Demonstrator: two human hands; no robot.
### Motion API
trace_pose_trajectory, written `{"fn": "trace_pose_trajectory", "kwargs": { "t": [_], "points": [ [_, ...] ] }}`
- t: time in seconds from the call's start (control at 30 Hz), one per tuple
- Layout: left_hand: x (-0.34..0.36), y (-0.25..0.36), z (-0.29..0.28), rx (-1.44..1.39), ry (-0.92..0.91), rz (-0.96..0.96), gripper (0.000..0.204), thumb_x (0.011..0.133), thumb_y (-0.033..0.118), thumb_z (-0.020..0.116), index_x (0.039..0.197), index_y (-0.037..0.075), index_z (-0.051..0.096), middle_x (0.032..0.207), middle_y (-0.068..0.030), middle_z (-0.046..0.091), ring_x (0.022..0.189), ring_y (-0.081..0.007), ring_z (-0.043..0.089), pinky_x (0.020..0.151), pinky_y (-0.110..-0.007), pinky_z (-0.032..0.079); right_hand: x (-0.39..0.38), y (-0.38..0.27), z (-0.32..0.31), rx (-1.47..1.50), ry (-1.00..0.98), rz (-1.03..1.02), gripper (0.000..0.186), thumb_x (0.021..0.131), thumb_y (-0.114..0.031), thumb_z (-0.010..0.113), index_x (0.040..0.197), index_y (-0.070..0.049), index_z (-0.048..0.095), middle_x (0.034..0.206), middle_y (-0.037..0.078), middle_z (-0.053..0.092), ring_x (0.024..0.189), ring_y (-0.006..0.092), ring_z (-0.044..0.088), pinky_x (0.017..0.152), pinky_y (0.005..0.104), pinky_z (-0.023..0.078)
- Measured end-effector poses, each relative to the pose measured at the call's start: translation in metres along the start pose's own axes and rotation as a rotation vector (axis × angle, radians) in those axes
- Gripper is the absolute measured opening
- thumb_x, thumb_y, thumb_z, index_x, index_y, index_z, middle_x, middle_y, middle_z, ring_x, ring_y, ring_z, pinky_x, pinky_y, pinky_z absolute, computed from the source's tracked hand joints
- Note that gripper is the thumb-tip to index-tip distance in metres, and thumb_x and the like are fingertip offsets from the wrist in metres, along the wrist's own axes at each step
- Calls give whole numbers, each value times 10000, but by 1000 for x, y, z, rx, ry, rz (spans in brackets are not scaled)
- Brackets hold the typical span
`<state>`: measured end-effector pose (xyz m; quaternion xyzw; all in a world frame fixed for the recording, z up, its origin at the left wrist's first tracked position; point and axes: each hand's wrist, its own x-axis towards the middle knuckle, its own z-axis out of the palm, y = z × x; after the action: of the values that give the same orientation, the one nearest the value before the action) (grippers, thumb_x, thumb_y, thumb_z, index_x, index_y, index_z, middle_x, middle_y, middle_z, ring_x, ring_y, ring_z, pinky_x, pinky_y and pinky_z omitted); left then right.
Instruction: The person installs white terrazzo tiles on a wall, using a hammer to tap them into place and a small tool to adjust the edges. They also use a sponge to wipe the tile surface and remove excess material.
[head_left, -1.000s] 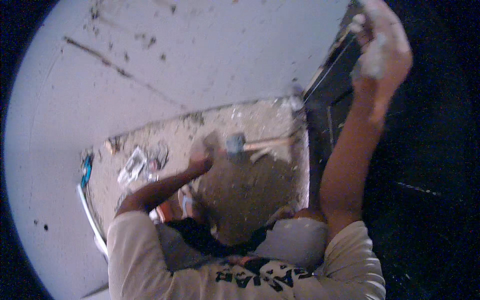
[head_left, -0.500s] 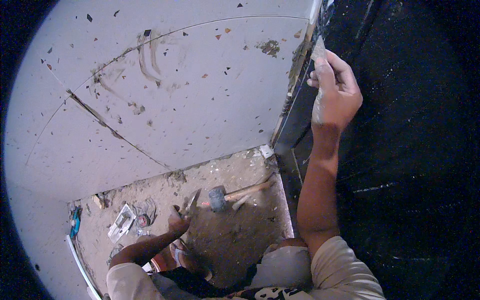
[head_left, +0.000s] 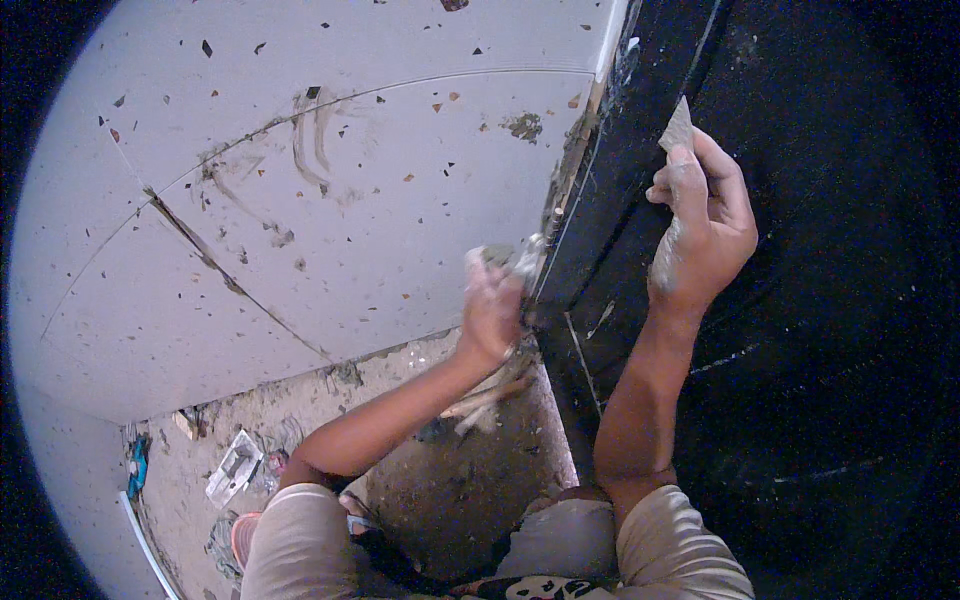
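the right hand (head_left: 705, 225) pinches a pale pointed shard (head_left: 678, 128) between narrowed fingers, in front of the dark panel (head_left: 800, 300); its long axis points away from the body. the left hand (head_left: 490, 310), well apart toward lower left, is nearer the ragged wall edge (head_left: 566, 190). its fingers curl by a blurred grey lump (head_left: 497, 255); whether gripping, one cannot tell.

Pers. wears loose beige cloth T-shirt (head_left: 655, 575), short slvs (head_left: 685, 530) creased, esp. R one, w/ blk-&-wht printed design (head_left: 545, 588) low on front; grey cloth shorts (head_left: 560, 537); sandal w/ pale strap (head_left: 362, 523). R hand (head_left: 708, 235) has whitish smears (head_left: 664, 262) nr thumb & wrist.
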<state>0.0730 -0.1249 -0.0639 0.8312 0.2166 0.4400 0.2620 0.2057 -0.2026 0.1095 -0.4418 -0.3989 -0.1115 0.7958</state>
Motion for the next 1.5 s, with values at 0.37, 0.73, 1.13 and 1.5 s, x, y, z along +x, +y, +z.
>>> {"fn": "trace_pose_trajectory", "kwargs": {
  "t": [0.37, 0.73, 1.13, 1.5],
  "points": [
    [61, 50, 50, -1014, 168, -588, 290, 920, 178, 638, 1028, 41, 406, 717, -32, 495, 558, -107, 499, 447, -269, 399, 0, -18, -12, -114, -7, -26, 178, 885, -80, 676, 1027, 28, 681, 926, 73, 696, 722, 82, 614, 588, 227, 521],
    [80, 45, 46, -973, 171, -741, 348, 888, 203, 635, 1059, 63, 366, 725, -64, 546, 485, -128, 519, 368, -279, 410, -6, -24, -8, -140, -58, -51, 235, 899, -53, 647, 1090, 83, 653, 920, 99, 674, 692, 90, 579, 600, 229, 485],
    [105, 68, 55, -1290, 190, -803, 206, 875, 192, 666, 918, 71, 505, 686, -42, 531, 483, -146, 527, 358, -296, 403, -3, -26, -11, -187, -69, -30, 236, 897, -37, 649, 1099, 85, 652, 931, 100, 674, 693, 90, 583, 598, 230, 487],
    [108, 36, 24, -1686, -37, -781, 178, 863, 179, 691, 913, 94, 543, 740, -9, 532, 566, -101, 510, 418, -232, 386, 1, -11, -19, -408, -147, -70, 140, 868, -62, 688, 994, -2, 704, 888, 43, 652, 739, 88, 603, 639, 238, 516]
  ]
}}
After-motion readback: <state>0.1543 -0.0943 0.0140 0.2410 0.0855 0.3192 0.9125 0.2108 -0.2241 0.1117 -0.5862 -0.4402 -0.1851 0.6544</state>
